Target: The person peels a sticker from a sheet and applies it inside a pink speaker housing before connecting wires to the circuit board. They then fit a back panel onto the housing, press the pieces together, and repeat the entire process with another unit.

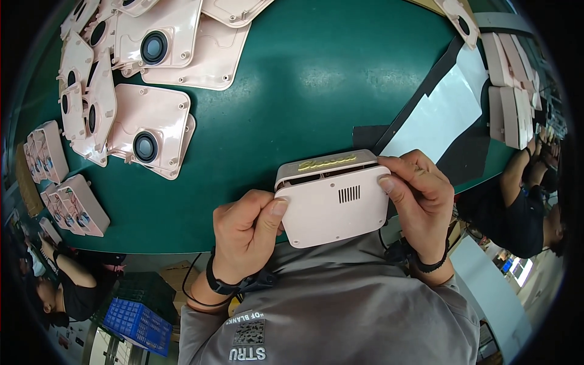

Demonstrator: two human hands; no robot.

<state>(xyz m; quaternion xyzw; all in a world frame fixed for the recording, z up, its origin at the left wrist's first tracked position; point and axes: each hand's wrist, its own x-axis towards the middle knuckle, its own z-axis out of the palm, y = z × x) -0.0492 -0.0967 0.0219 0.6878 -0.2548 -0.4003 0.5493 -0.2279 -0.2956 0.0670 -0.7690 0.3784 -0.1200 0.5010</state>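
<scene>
Between my two hands is a pale pink plastic speaker housing (pixel 333 213), held tilted at the near edge of the green table. Its flat panel, with a small slotted vent and corner screw holes, faces up. A dark gap runs between this panel and the long side piece, which bears a yellow marking (pixel 328 163). My left hand (pixel 244 228) pinches the housing's left end, thumb on the panel. On the opposite end, my right hand (pixel 423 198) grips the upper right corner with thumb and forefinger. Whatever is inside the housing is hidden.
Several pink panels with round black speakers (pixel 146 146) lie piled at the far left of the green table (pixel 274 109). Open pink housings (pixel 76 205) with wires stand at the left edge. White sheets (pixel 438 112) lie right; stacked housings (pixel 510 115) stand beyond. Co-workers sit both sides.
</scene>
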